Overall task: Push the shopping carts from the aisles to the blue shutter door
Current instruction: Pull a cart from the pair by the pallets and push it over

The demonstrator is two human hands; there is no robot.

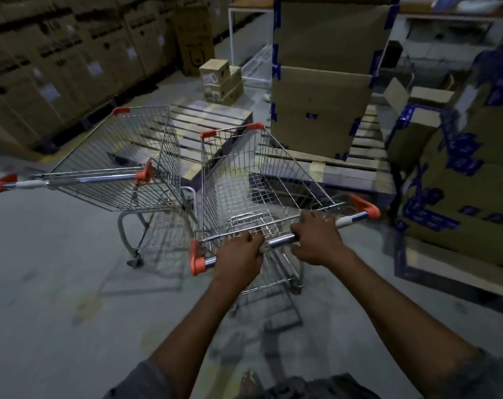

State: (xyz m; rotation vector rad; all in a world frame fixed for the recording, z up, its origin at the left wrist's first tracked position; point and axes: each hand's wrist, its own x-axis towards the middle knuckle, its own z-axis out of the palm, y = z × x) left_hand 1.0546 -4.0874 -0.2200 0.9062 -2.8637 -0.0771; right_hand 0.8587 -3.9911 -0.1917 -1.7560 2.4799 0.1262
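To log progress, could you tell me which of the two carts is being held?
The right cart, directly ahead: the left hand and right hand both grip its handle. The left cart stands beside it, untouched.

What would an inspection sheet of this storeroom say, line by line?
Surface: grey floor, faint yellow marks.
Job's things: held cart and free cart side by side, both empty; shutter door not in view.
Clutter: pallets ahead of the carts; tall boxes on one; small boxes behind.
Hands: left hand and right hand both grip the held cart's handle.
Cables: nothing seen.
Surroundings: cartons stacked along the left, taped stack on the right, white rack at the back.
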